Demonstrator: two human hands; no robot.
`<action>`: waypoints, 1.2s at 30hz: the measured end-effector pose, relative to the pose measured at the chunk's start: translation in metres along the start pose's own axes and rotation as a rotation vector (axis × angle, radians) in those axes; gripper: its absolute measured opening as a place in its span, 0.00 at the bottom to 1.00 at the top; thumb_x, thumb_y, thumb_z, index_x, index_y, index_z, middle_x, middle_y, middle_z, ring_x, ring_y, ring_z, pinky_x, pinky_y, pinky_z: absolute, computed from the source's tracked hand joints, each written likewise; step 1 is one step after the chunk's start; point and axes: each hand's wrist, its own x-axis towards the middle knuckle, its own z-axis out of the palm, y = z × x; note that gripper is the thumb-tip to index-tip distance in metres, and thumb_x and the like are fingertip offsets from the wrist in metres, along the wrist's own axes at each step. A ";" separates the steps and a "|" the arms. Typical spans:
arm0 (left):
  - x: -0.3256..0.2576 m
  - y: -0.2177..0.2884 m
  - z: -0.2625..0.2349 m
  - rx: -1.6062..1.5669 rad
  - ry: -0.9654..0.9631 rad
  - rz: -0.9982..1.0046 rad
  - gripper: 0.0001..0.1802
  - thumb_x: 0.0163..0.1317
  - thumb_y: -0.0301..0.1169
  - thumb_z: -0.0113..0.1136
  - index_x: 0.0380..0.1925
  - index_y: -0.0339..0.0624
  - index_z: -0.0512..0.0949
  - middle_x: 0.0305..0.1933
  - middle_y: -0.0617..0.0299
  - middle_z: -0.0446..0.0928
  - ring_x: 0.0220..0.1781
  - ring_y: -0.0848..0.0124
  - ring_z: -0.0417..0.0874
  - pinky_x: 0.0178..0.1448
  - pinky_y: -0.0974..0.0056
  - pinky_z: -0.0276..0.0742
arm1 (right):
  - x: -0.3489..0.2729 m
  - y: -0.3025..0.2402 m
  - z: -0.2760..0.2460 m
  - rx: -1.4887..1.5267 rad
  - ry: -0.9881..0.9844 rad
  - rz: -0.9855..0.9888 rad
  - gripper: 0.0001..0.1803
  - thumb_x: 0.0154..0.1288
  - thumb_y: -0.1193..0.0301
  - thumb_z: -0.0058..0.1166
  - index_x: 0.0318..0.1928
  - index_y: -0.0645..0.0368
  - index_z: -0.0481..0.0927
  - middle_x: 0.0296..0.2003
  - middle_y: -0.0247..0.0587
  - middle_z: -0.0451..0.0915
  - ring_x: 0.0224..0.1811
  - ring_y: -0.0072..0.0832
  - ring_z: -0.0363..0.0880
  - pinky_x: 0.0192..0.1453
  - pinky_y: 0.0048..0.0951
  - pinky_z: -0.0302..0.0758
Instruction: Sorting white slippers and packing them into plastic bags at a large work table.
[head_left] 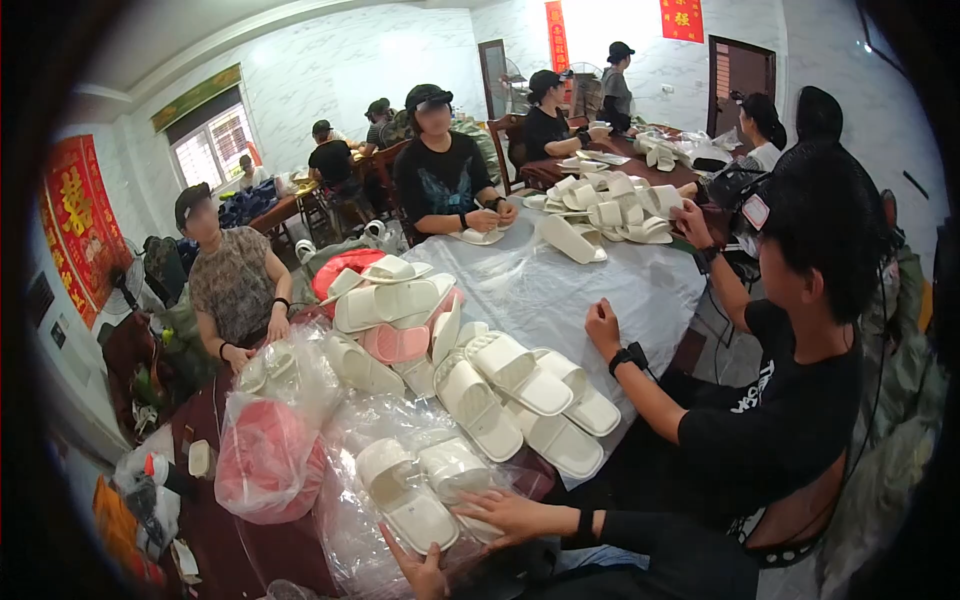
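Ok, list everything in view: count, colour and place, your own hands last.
white moulded foam slippers: many, white, piled mid-table and at the far end
pink foam slippers: a few, pink, among the white ones
clear plastic bags: several, transparent, near end of table
bag of red slippers: one, red inside clear plastic, left
grey plastic table sheet: one, pale grey, over the long table
seated and standing people: about ten, mostly in dark tops, around the tables
red wall hangings: three, red with gold, left and far walls
left hand: under the bagged white pair
right hand: resting on that pair
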 end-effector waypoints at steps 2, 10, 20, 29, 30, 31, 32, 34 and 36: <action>0.001 -0.003 -0.004 -0.063 0.072 -0.038 0.51 0.57 0.13 0.53 0.71 0.56 0.35 0.60 0.48 0.67 0.49 0.64 0.75 0.44 0.64 0.76 | -0.016 -0.004 -0.017 -0.120 -0.246 0.222 0.53 0.49 0.49 0.62 0.70 0.53 0.48 0.66 0.61 0.53 0.69 0.52 0.52 0.69 0.47 0.52; 0.011 -0.029 -0.024 -0.044 0.121 0.036 0.48 0.60 0.15 0.52 0.71 0.57 0.35 0.51 0.52 0.72 0.35 0.70 0.78 0.33 0.66 0.76 | -0.039 0.014 -0.002 -0.292 -0.055 0.212 0.50 0.47 0.66 0.62 0.69 0.55 0.50 0.62 0.64 0.60 0.63 0.51 0.62 0.67 0.41 0.59; 0.027 0.008 -0.007 0.104 0.167 0.123 0.29 0.69 0.30 0.46 0.68 0.41 0.52 0.55 0.45 0.69 0.48 0.61 0.78 0.49 0.60 0.78 | -0.006 0.012 -0.044 -0.453 0.259 0.062 0.30 0.49 0.72 0.56 0.57 0.64 0.69 0.28 0.39 0.73 0.34 0.36 0.73 0.46 0.33 0.71; 0.073 0.136 0.063 0.079 0.038 0.551 0.13 0.69 0.31 0.48 0.44 0.31 0.74 0.31 0.52 0.79 0.24 0.71 0.80 0.28 0.70 0.77 | 0.066 0.003 -0.154 -0.456 0.922 -0.046 0.10 0.53 0.72 0.61 0.36 0.58 0.78 0.25 0.39 0.75 0.36 0.36 0.77 0.51 0.40 0.69; 0.076 0.140 0.064 0.078 0.039 0.554 0.13 0.69 0.31 0.48 0.44 0.31 0.74 0.31 0.52 0.79 0.24 0.71 0.80 0.28 0.70 0.77 | 0.065 -0.007 -0.163 -0.457 0.922 -0.050 0.10 0.53 0.72 0.61 0.36 0.58 0.78 0.25 0.39 0.75 0.36 0.36 0.77 0.51 0.40 0.69; 0.080 0.145 0.060 0.113 0.057 0.647 0.14 0.69 0.32 0.48 0.44 0.31 0.74 0.29 0.52 0.79 0.22 0.72 0.79 0.25 0.71 0.74 | 0.064 -0.022 -0.174 -0.514 1.010 -0.093 0.08 0.52 0.73 0.61 0.34 0.57 0.78 0.25 0.37 0.76 0.36 0.35 0.77 0.53 0.42 0.67; 0.082 0.151 0.058 0.148 0.076 0.740 0.14 0.69 0.32 0.48 0.44 0.31 0.74 0.27 0.52 0.79 0.19 0.73 0.78 0.23 0.72 0.72 | 0.060 -0.040 -0.184 -0.572 1.096 -0.137 0.07 0.51 0.74 0.61 0.33 0.57 0.78 0.25 0.35 0.76 0.36 0.35 0.77 0.55 0.45 0.66; 0.039 0.186 0.071 0.223 0.069 0.691 0.13 0.69 0.33 0.47 0.40 0.31 0.74 0.22 0.53 0.79 0.16 0.75 0.75 0.20 0.73 0.68 | 0.045 -0.062 -0.184 -0.610 1.135 -0.163 0.11 0.50 0.75 0.61 0.35 0.54 0.75 0.25 0.32 0.76 0.39 0.33 0.75 0.57 0.53 0.60; 0.014 0.199 0.068 0.173 -0.031 0.650 0.14 0.70 0.33 0.46 0.35 0.32 0.74 0.19 0.55 0.77 0.15 0.76 0.74 0.19 0.75 0.66 | 0.032 -0.082 -0.185 -0.628 1.169 -0.116 0.09 0.51 0.67 0.62 0.34 0.50 0.78 0.27 0.26 0.75 0.37 0.30 0.72 0.58 0.47 0.58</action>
